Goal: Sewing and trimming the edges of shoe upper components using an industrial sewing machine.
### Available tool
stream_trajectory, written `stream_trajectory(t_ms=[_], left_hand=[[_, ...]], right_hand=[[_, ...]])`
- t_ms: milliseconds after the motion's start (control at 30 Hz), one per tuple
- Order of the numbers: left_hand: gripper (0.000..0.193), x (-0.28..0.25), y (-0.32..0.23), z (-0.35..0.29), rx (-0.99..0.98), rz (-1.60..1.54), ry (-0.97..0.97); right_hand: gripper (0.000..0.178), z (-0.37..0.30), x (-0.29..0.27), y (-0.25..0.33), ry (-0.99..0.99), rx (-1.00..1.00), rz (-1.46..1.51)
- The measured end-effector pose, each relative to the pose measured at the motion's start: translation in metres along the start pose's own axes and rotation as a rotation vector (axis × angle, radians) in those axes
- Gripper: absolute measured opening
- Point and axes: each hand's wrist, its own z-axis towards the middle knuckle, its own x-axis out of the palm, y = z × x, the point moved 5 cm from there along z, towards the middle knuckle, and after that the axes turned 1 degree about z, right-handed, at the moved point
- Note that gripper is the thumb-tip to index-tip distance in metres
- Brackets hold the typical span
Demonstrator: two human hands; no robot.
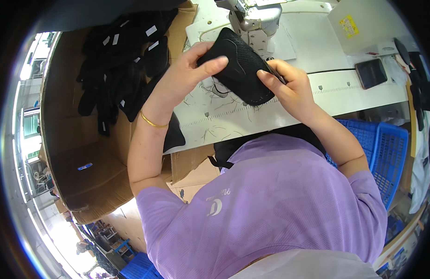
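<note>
Between my two hands I hold up a black padded fabric piece (238, 69) with rounded ends, a mesh-like surface and a loose thread across it. My left hand (196, 69) grips its left end, with the thumb on top and the fingers mostly hidden behind. At the lower right edge, my right hand (289, 88) pinches the piece between thumb and fingers. Just beyond it is the head of a sewing machine (261, 23). The piece is above the white table (233, 118), tilted and apart from the needle area.
A large cardboard box (80, 172) at the left has several similar black pieces (117, 69) with white labels. Cut threads and a printed ruler strip lie on the table. At the right are a phone (371, 73), a clear plastic bin (363, 28) and a blue crate (389, 153).
</note>
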Motion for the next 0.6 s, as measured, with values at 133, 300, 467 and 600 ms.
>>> stream_trajectory(t_ms=[133, 300, 467, 600], left_hand=[[0.032, -0.001, -0.001, -0.001, 0.014, 0.017, 0.029], [0.029, -0.002, 0.004, 0.003, -0.034, -0.026, 0.085], [0.026, 0.001, 0.008, 0.002, -0.067, -0.128, 0.14], [0.025, 0.006, 0.008, 0.005, -0.083, -0.167, 0.15]], right_hand=[[0.031, 0.004, 0.001, -0.018, 0.161, 0.228, 0.528], [0.028, 0.012, 0.002, -0.017, 0.154, 0.067, 0.421], [0.025, 0.014, 0.0, -0.014, 0.172, -0.105, 0.339], [0.026, 0.013, -0.005, -0.014, 0.159, -0.085, 0.346]])
